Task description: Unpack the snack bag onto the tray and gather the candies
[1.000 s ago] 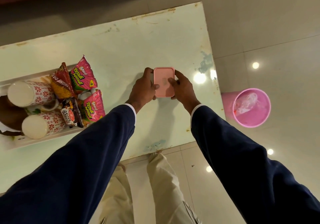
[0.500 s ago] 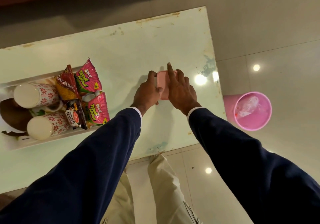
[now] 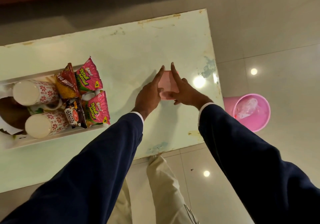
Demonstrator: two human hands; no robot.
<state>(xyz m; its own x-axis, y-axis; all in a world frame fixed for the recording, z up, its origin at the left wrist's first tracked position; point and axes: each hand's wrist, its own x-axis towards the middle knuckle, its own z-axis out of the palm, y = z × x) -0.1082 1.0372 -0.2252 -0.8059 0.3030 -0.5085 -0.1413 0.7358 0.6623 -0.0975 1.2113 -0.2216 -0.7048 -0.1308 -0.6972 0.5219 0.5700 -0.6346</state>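
A small pink box with a lid [image 3: 166, 83] lies flat on the pale green table [image 3: 131, 50]. My left hand [image 3: 150, 92] rests against its left side with the forefinger stretched along the edge. My right hand [image 3: 183, 92] lies over its right side, forefinger extended across the lid. Both press on the box; neither lifts it. At the left, a white tray [image 3: 57, 135] holds two pink snack packets [image 3: 90, 78], an orange-brown packet [image 3: 66, 83], a salted peanuts packet [image 3: 74, 114] and two patterned cups [image 3: 34, 92]. No candies are visible.
A pink waste bin [image 3: 251, 111] with a plastic liner stands on the tiled floor just past the table's right edge. A brown object lies at the tray's left end [image 3: 10, 113]. My legs show below the table's near edge.
The box was held up slightly between both hands a second ago. Now it lies flat on the table and my fingers are spread along and over its lid.
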